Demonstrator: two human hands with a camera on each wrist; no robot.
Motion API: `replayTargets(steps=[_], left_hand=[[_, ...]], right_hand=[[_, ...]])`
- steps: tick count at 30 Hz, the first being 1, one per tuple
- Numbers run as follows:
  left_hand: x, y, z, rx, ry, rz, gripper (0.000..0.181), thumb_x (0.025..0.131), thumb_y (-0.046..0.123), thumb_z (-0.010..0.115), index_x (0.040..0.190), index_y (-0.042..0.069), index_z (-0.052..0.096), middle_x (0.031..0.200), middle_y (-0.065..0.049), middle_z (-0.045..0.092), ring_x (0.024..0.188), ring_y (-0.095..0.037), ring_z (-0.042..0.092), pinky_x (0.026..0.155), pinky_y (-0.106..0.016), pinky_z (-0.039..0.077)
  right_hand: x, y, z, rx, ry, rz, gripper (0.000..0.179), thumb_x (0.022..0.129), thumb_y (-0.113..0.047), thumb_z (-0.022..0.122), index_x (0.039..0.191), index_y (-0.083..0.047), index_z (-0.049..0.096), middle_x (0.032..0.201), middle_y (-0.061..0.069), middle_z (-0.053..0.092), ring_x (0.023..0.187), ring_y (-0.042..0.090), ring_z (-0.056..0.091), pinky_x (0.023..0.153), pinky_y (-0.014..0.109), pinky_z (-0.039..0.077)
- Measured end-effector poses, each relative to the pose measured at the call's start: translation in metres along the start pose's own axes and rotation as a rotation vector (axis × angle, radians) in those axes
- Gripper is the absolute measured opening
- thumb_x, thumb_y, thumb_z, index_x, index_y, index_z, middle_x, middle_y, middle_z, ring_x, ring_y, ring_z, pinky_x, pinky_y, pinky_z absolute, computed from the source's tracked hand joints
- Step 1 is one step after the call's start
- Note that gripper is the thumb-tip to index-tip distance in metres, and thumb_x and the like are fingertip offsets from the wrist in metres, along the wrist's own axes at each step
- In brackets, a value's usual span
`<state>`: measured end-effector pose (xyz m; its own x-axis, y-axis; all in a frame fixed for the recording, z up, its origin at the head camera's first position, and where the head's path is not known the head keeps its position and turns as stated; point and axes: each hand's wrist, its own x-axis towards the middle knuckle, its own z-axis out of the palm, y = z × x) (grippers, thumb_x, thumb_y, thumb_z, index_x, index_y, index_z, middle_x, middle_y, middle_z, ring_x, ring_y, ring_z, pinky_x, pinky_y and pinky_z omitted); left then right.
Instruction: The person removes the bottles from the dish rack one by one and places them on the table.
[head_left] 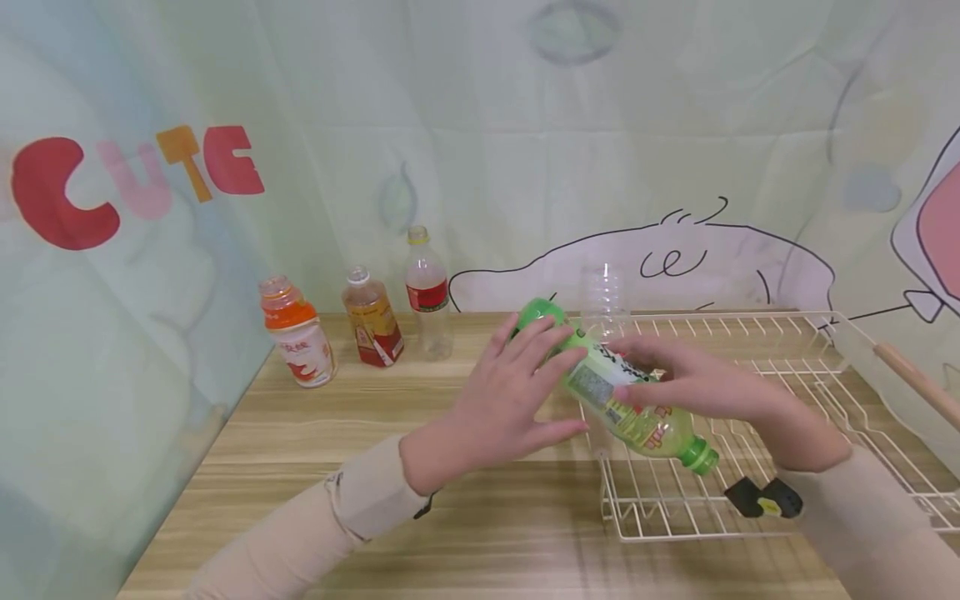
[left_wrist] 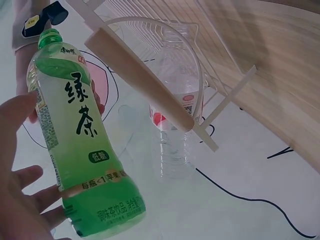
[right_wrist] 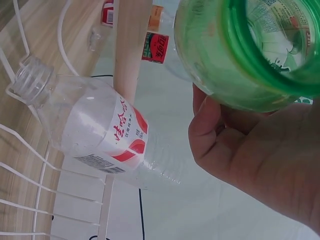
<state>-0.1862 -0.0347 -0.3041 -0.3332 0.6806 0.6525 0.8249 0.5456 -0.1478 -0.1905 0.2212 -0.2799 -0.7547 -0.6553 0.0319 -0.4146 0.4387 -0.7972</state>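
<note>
A green tea bottle (head_left: 611, 392) with an uncapped green neck is held tilted above the left part of a white wire rack (head_left: 712, 533), its mouth down and to the right. The thumb and fingers of my right hand (head_left: 690, 379) grip its middle. Beside its green base is my left hand (head_left: 510, 400), fingers spread and extended; in the left wrist view its fingertips are right at the bottle's lower side. Behind the tea bottle, a clear water bottle (right_wrist: 95, 120) with a red and white label stands upside down in the rack, neck among the wires.
On the wooden table (head_left: 360, 500), to the left, stand an orange-topped bottle (head_left: 296, 333), a brown drink bottle (head_left: 372, 321) and a clear bottle with a red label (head_left: 429, 296). A wooden handle (head_left: 915, 387) edges the rack's right side. A printed curtain hangs behind.
</note>
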Motion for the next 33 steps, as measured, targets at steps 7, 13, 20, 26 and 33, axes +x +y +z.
replayTargets(steps=[7, 13, 20, 26, 33], left_hand=[[0.002, 0.001, -0.002, -0.006, -0.007, 0.009, 0.066, 0.078, 0.053, 0.072, 0.127, 0.012, 0.055, 0.130, -0.007, 0.055, 0.128, -0.027, 0.044, 0.113, -0.053, 0.023], [0.002, 0.001, -0.001, -0.013, -0.054, 0.002, 0.064, 0.079, 0.054, 0.071, 0.126, 0.013, 0.057, 0.127, -0.006, 0.057, 0.124, -0.025, 0.046, 0.112, -0.052, 0.025], [0.000, 0.002, 0.002, -0.008, -0.101, -0.009, 0.062, 0.079, 0.054, 0.071, 0.123, 0.012, 0.058, 0.121, -0.006, 0.059, 0.116, -0.023, 0.051, 0.109, -0.050, 0.030], [-0.001, 0.002, 0.001, -0.015, -0.131, -0.026, 0.062, 0.078, 0.055, 0.071, 0.121, 0.013, 0.059, 0.117, -0.003, 0.060, 0.111, -0.020, 0.052, 0.103, -0.047, 0.035], [-0.001, 0.003, -0.002, -0.010, -0.219, -0.053, 0.062, 0.080, 0.060, 0.067, 0.122, 0.016, 0.059, 0.116, 0.001, 0.061, 0.108, -0.017, 0.053, 0.095, -0.042, 0.037]], right_hand=[[0.001, -0.003, 0.002, -0.029, -0.012, -0.011, 0.055, 0.092, -0.019, 0.064, 0.137, 0.003, 0.043, 0.110, 0.016, 0.062, 0.087, 0.025, 0.064, 0.062, 0.035, 0.058], [0.001, -0.005, 0.004, -0.053, -0.026, -0.019, 0.051, 0.090, -0.020, 0.066, 0.134, 0.000, 0.049, 0.107, 0.012, 0.062, 0.084, 0.022, 0.063, 0.062, 0.034, 0.057], [0.001, -0.010, 0.009, -0.029, -0.065, 0.020, 0.053, 0.089, -0.022, 0.068, 0.133, 0.001, 0.050, 0.110, 0.014, 0.060, 0.087, 0.025, 0.062, 0.066, 0.035, 0.058], [0.000, -0.014, 0.009, -0.034, -0.071, 0.054, 0.057, 0.088, -0.024, 0.069, 0.134, 0.003, 0.048, 0.112, 0.016, 0.059, 0.086, 0.025, 0.062, 0.064, 0.035, 0.057], [0.000, -0.015, 0.009, -0.099, -0.068, 0.043, 0.054, 0.088, -0.026, 0.070, 0.132, -0.001, 0.052, 0.110, 0.010, 0.059, 0.091, 0.025, 0.057, 0.069, 0.032, 0.056]])
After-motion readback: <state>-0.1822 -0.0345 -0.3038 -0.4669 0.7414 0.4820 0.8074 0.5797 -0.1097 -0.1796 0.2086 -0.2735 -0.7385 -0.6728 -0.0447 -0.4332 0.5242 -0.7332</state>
